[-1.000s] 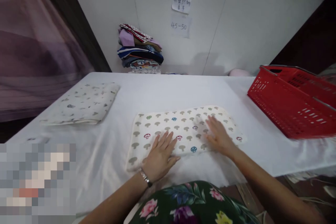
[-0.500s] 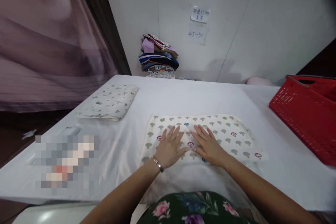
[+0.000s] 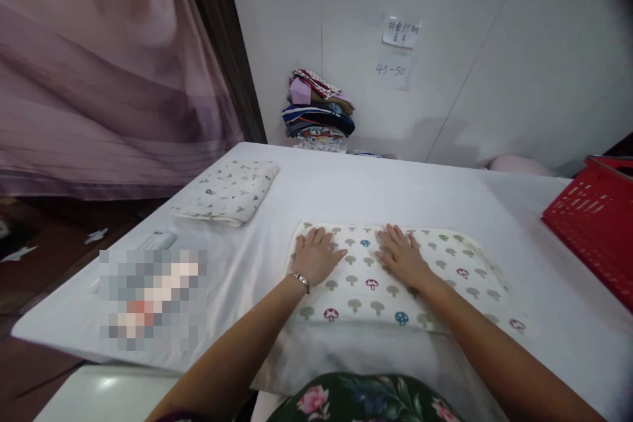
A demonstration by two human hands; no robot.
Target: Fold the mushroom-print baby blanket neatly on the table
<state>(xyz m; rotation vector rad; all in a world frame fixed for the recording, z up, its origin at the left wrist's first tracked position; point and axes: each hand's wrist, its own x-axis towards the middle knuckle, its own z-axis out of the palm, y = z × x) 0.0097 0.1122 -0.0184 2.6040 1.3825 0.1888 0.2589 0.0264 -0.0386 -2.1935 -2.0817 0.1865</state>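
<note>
A cream cloth printed with grey, red and blue mushrooms (image 3: 363, 297) lies folded into a flat rectangle on the white-covered table, close to my body. My left hand (image 3: 316, 256) presses flat on its left part, fingers apart, a bracelet at the wrist. Flat on the middle of the same cloth rests my right hand (image 3: 403, 256), its fingers spread toward the far edge. Neither hand grasps anything. Another folded cloth (image 3: 230, 191) with a small grey print lies farther off at the left.
At the right stands a red plastic basket (image 3: 593, 224). A stack of folded fabrics (image 3: 320, 112) rises behind the table's far edge (image 3: 420, 162), against the wall with paper signs (image 3: 398, 53). A blurred-out item (image 3: 153, 300) is at the left; a pink curtain (image 3: 99, 79) hangs beyond.
My hands have slid over the mushroom cloth toward its far edge, the left one also toward the cloth's left side. The view has turned slightly left.
</note>
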